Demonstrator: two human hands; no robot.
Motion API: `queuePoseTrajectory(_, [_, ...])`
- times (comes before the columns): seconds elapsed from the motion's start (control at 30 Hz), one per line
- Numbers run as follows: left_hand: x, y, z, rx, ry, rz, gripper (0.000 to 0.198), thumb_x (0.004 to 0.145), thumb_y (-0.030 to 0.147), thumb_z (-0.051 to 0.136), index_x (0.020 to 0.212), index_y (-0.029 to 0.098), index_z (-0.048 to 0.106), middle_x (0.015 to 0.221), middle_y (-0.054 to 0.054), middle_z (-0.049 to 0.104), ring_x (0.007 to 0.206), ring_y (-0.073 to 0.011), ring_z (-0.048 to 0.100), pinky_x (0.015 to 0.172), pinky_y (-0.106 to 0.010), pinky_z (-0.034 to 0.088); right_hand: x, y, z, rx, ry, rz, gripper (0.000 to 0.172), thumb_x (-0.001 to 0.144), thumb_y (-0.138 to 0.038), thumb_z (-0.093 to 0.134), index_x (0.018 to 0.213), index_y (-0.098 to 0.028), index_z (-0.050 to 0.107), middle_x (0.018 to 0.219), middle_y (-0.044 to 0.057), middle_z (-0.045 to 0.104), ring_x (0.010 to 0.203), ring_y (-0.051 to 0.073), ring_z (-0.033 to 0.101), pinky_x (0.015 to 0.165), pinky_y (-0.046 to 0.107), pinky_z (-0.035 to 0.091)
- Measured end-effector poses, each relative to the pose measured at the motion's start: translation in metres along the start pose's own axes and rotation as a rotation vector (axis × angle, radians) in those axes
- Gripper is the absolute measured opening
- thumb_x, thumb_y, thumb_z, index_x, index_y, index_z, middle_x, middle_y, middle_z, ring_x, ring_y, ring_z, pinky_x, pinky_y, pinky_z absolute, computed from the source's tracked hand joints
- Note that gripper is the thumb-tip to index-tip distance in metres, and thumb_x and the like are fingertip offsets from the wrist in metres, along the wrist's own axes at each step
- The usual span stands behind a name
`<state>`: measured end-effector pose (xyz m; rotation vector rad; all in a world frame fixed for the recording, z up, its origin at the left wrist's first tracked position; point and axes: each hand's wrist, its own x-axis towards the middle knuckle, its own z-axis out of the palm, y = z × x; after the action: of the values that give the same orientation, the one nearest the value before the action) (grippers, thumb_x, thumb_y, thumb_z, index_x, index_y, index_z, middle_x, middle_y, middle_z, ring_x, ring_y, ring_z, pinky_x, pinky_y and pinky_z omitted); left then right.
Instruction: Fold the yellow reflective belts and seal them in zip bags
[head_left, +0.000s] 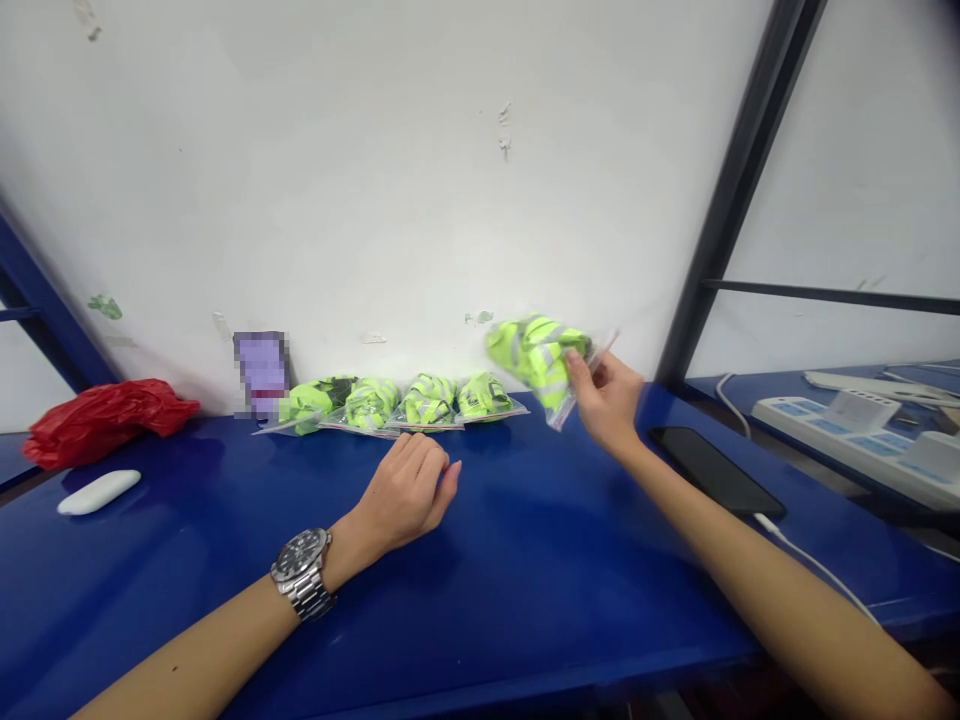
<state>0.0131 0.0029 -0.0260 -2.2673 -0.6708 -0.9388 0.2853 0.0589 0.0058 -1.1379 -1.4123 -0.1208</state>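
Neon-yellow bagged vest [538, 362], pinched in my right hand [609, 400], hangs over the bench [525, 560] just right of the row [397, 402] of four, my left hand [405, 492] resting loosely closed and empty; next, I judge, it needs lowering beside the last bag [486, 396].

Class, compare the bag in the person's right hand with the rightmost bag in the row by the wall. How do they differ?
The held bag is up off the blue table, pinched by the right hand; the row bag lies on it. The held bag hangs tilted; the row bag lies flat. Both are clear bags of neon-yellow fabric with grey stripes.
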Motion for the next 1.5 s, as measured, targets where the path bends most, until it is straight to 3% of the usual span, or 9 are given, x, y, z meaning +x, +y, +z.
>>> queuePoseTrajectory(0.07, [0.002, 0.006, -0.006, -0.088, 0.061, 0.083, 0.017, 0.086, 0.009, 0.052, 0.073, 0.018, 0.045, 0.064, -0.003, 0.051, 0.061, -0.0161, 0.042, 0.058, -0.031, 0.036, -0.013, -0.020, 0.005, 0.079, -0.094, -0.050, 0.041, 0.091, -0.051, 0.048, 0.070, -0.017, 0.054, 0.053, -0.003, 0.040, 0.051, 0.010, 0.034, 0.050, 0.025, 0.028])
queuePoseTrajectory(0.2, [0.003, 0.016, -0.013, -0.104, 0.089, 0.184, 0.019, 0.083, 0.009, 0.054, 0.070, 0.019, 0.044, 0.058, -0.002, 0.048, 0.059, -0.0166, 0.036, 0.055, -0.032, 0.030, -0.040, -0.052, 0.017, 0.155, -0.546, -0.229, 0.033, 0.090, -0.041, 0.052, 0.067, -0.017, 0.052, 0.050, -0.005, 0.040, 0.045, 0.008, 0.036, 0.049, 0.024, 0.026])
queuePoseTrajectory(0.4, [0.008, 0.021, -0.010, 0.004, 0.036, -0.109, 0.021, 0.087, 0.017, 0.057, 0.069, 0.019, 0.047, 0.061, -0.002, 0.050, 0.064, -0.0180, 0.039, 0.062, -0.034, 0.034, -0.056, -0.074, 0.019, 0.379, -0.724, -0.063, 0.030, 0.094, -0.043, 0.048, 0.111, -0.020, 0.040, 0.085, 0.000, 0.062, 0.045, 0.007, 0.047, 0.049, 0.023, 0.034])
queuePoseTrajectory(0.5, [0.009, 0.022, -0.012, 0.000, 0.023, -0.231, 0.024, 0.088, 0.023, 0.058, 0.067, 0.019, 0.047, 0.060, -0.001, 0.049, 0.064, -0.0175, 0.039, 0.063, -0.034, 0.032, -0.055, -0.076, 0.015, 0.422, -0.752, -0.166, 0.015, 0.098, -0.035, 0.041, 0.093, -0.021, 0.043, 0.078, -0.001, 0.056, 0.056, 0.010, 0.049, 0.058, 0.024, 0.038])
queuePoseTrajectory(0.67, [0.009, 0.027, -0.015, -0.039, -0.029, -0.328, 0.019, 0.090, 0.022, 0.053, 0.072, 0.018, 0.052, 0.064, -0.002, 0.054, 0.066, -0.0181, 0.040, 0.066, -0.034, 0.032, -0.055, -0.077, 0.018, 0.428, -0.773, -0.271, 0.023, 0.097, -0.026, 0.042, 0.077, -0.019, 0.050, 0.086, 0.003, 0.055, 0.082, 0.015, 0.053, 0.077, 0.029, 0.042])
queuePoseTrajectory(0.87, [0.009, 0.029, -0.014, 0.041, -0.082, -0.272, 0.020, 0.092, 0.017, 0.047, 0.073, 0.017, 0.055, 0.066, -0.004, 0.055, 0.071, -0.0201, 0.042, 0.066, -0.036, 0.031, -0.059, -0.073, 0.022, 0.448, -0.803, -0.197, 0.016, 0.095, -0.026, 0.046, 0.083, -0.018, 0.053, 0.106, 0.008, 0.053, 0.090, 0.015, 0.055, 0.078, 0.029, 0.047])
queuePoseTrajectory(1.13, [0.008, 0.026, -0.013, 0.091, -0.090, -0.206, 0.019, 0.083, 0.014, 0.052, 0.065, 0.018, 0.048, 0.059, -0.001, 0.050, 0.065, -0.0181, 0.042, 0.062, -0.034, 0.030, -0.059, -0.069, 0.022, 0.395, -0.885, -0.375, 0.014, 0.093, -0.016, 0.042, 0.081, -0.019, 0.049, 0.108, 0.011, 0.050, 0.101, 0.019, 0.052, 0.086, 0.035, 0.048])
queuePoseTrajectory(1.37, [0.013, 0.021, -0.020, 0.269, 0.102, -0.065, 0.026, 0.079, 0.009, 0.054, 0.059, 0.021, 0.042, 0.054, 0.000, 0.043, 0.063, -0.0186, 0.041, 0.062, -0.035, 0.030, -0.057, -0.060, 0.028, 0.290, -0.675, -0.321, 0.017, 0.077, -0.009, 0.048, 0.069, -0.020, 0.040, 0.100, 0.011, 0.054, 0.091, 0.020, 0.056, 0.077, 0.034, 0.049])
queuePoseTrajectory(1.5, [0.011, 0.009, -0.031, 0.209, 0.235, -0.087, 0.026, 0.077, 0.009, 0.061, 0.063, 0.021, 0.042, 0.051, 0.004, 0.038, 0.059, -0.0163, 0.039, 0.062, -0.034, 0.031, -0.053, -0.048, 0.029, 0.331, -0.637, -0.013, 0.015, 0.082, -0.016, 0.048, 0.068, -0.020, 0.041, 0.098, 0.008, 0.057, 0.077, 0.017, 0.059, 0.067, 0.032, 0.053])
